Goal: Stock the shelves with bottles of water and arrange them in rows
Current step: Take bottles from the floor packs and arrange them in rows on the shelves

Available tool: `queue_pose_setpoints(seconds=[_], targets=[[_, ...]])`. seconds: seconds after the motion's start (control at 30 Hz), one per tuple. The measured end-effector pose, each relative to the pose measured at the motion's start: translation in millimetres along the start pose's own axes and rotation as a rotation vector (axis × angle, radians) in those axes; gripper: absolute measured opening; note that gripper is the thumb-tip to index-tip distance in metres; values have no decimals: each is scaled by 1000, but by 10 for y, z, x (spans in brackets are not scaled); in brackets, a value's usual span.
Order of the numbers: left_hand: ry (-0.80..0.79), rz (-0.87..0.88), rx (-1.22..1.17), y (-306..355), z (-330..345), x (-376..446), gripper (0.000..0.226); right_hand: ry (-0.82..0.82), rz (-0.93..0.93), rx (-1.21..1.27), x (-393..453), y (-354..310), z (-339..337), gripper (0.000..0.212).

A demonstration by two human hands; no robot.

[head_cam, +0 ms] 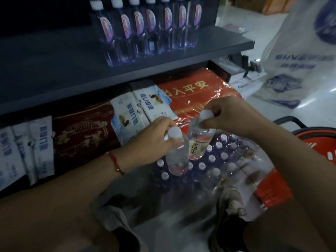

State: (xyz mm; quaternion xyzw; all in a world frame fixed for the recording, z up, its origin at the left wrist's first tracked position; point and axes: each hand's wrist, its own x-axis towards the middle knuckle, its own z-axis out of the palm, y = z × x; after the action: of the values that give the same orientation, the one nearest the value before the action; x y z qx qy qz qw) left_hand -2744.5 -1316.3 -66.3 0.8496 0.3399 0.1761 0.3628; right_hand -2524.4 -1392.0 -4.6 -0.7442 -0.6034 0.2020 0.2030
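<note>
You are mid-pickup: your left hand (160, 131) pinches the neck of one clear white-capped plastic water bottle (177, 157), your right hand (227, 115) another (200, 140), both just above the shrink-wrapped bottle pack (218, 157) (floor level). Next, lift them to the dark grey metal shelf (91, 70) above that pack, beside the standing row (145, 28).

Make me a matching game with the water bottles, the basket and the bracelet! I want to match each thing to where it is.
Things:
1. row of bottles
2. bottle with the gold-lettered label
3. red string bracelet
4. red basket

Places:
A. on the left wrist
B. on the floor, at the right
C. standing on the dark shelf
D. held by its neck in the right hand

Pairs: 1-C, 2-D, 3-A, 4-B
</note>
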Motion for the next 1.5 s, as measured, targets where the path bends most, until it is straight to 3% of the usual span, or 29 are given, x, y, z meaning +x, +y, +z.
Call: queue_pose_setpoints(seconds=[0.17,0.3,0.43,0.6,0.8,0.87,0.93,1.03,1.1,1.2,1.27,1.37,1.5], targets=[[259,-71,-334,138,-468,-60,31,184,-172,212,12,-402,-269,19],[390,-98,-437,180,-527,-77,25,74,-271,589,27,-538,-32,9],[321,-121,-355,123,-528,-105,30,-20,-292,734,130,-640,241,11],[132,-36,-327,105,-609,-156,42,105,-299,793,214,-801,306,17],[88,-42,-442,75,-581,-169,21,230,-153,959,218,-936,485,25],[95,-86,-519,31,-560,-161,23,136,-78,1022,261,-902,516,23],[129,-148,-615,-26,-574,-136,29,-69,-91,1125,321,-842,478,20],[171,-224,-715,-75,-617,-97,34,-334,-192,1135,381,-728,362,60],[176,-233,-740,-63,-654,-66,42,-362,-259,1021,410,-637,331,77],[205,-242,-831,-98,-729,-1,53,-213,-173,906,420,-550,402,92],[189,-258,-887,-153,-754,53,58,-172,-82,927,407,-571,462,76],[139,-306,-990,-191,-733,101,60,-272,-19,921,338,-616,519,44],[240,-427,-1153,-125,-796,111,49,-308,119,943,331,-595,596,50]])
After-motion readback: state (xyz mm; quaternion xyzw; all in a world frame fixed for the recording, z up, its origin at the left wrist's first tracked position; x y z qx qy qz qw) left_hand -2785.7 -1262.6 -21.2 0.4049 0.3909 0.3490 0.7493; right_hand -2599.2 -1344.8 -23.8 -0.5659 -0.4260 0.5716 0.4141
